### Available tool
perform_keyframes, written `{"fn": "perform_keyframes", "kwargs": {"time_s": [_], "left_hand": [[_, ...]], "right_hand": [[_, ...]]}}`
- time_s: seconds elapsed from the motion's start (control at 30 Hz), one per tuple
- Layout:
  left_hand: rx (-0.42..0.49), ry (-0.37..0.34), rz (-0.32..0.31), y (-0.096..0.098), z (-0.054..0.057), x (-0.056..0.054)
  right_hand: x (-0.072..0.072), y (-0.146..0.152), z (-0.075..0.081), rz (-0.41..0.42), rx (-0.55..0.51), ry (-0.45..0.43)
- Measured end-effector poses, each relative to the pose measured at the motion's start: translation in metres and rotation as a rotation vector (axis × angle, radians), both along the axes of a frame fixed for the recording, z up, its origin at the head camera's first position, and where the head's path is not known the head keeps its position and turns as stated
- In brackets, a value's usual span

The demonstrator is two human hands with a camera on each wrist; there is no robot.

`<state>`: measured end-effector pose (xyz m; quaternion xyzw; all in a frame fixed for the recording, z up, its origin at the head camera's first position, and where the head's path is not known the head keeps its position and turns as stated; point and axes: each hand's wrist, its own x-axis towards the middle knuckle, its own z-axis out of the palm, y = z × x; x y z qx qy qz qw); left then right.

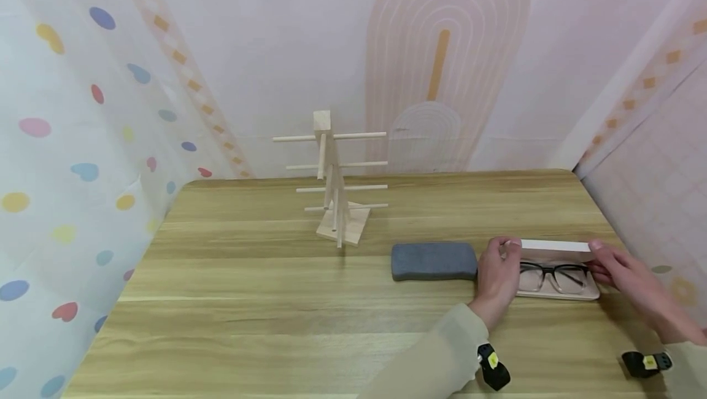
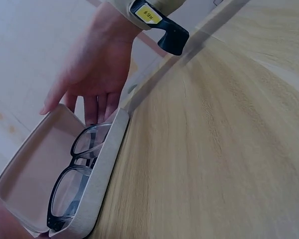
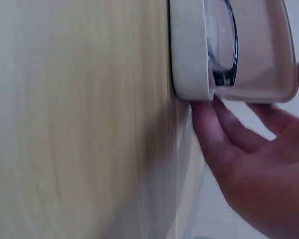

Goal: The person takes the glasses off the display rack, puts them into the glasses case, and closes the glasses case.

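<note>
A pale glasses case [image 1: 558, 294] lies on the table with its lid [image 1: 555, 247] raised. Inside rests a pair of glasses [image 1: 554, 276] with a dark upper frame and clear lower rims. My left hand [image 1: 499, 273] grips the case's left end, fingers bent at the lid's corner. At the other end my right hand [image 1: 629, 273] holds the case, thumb on the lid's corner and fingers against the end wall. The left wrist view shows that right hand [image 2: 102, 64] and the pink lining [image 2: 42, 164]. In the right wrist view, the right fingers [image 3: 214, 129] touch the case's end.
A closed grey-blue glasses case [image 1: 434, 261] lies just left of my left hand. Farther back stands a wooden rack [image 1: 334, 172] with several pegs sticking out. The wooden table [image 1: 248, 319] meets patterned curtains [image 1: 276, 49] at the back and sides.
</note>
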<state>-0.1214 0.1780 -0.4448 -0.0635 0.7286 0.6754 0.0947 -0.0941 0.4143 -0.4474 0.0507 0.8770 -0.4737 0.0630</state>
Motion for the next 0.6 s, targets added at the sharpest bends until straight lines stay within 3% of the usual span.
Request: {"fn": "perform_keyframes", "kwargs": {"time_s": [0.37, 0.6], "left_hand": [[-0.02, 0.076, 0.0, -0.003, -0.001, -0.001], [-0.059, 0.066, -0.048, -0.007, 0.004, -0.001]], "right_hand": [[-0.002, 0.007, -0.006, 0.058, -0.028, 0.017], [-0.001, 0.02, -0.01, 0.142, -0.26, 0.054]]}}
